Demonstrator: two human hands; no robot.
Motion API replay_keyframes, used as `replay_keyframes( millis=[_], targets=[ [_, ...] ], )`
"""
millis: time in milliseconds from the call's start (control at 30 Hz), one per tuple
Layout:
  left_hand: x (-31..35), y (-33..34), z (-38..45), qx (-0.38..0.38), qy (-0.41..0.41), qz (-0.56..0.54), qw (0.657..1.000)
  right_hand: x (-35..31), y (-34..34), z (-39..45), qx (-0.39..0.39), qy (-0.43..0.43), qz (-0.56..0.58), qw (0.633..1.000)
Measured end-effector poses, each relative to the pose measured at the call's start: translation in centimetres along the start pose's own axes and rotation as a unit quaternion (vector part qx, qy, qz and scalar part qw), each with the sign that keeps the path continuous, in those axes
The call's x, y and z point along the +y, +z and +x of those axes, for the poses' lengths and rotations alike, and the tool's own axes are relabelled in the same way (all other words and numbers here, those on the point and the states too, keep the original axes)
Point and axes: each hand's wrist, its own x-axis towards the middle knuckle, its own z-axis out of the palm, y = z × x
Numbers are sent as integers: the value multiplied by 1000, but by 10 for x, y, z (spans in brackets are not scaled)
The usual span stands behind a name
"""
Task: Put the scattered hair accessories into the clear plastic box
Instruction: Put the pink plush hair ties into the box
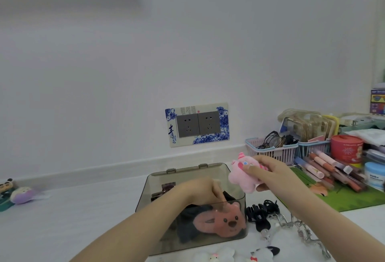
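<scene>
The clear, smoke-tinted plastic box [156, 184] stands open on the white table. My left hand [200, 191] reaches down into it, fingertips on a pink bear-face plush accessory [227, 223] lying inside beside a dark fabric piece [187, 224]. My right hand [273, 173] holds a pink plush hair accessory [243, 176] in the air over the box's right rim. On the table right of the box lie a black claw clip [258, 212] and a silver chain clip [300, 228]. White plush clips [220, 255] lie in front of the box.
A wall socket [198, 125] is behind the box. At the right stand a pink basket with glasses [270, 149], a red tin [346, 149], pens and tubes [327, 168] and a green mat [354, 199]. Small plush toys [20, 194] sit at the far left.
</scene>
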Motion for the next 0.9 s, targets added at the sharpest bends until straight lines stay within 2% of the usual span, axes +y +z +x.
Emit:
replay_keyframes(
  millis=[200, 367, 433, 533, 667, 833, 900],
  targets=[
    [-5, -14, -28, 68, -21, -176, 982, -9, 10, 3, -13, -1, -25, 1000],
    [-12, -27, -39, 164, -36, -210, 963, -13, 22, 15, 16, -18, -129, 991],
    [-16, -33, -41, 204, -40, -216, 954, -17, 29, 20, 8, -34, -204, 978],
    [-24, -37, -41, 215, -53, -215, 951, -20, 41, 31, -25, -45, -283, 958],
    [-35, -39, -41, 195, -72, -195, 958, -28, 53, 47, -93, -46, -280, 954],
    [-51, -48, -44, 220, -96, -306, 921, -36, 81, 65, -189, -53, -288, 937],
    [-56, -49, -44, 218, -93, -288, 928, -34, 93, 74, -231, -34, -287, 929]
  ],
)
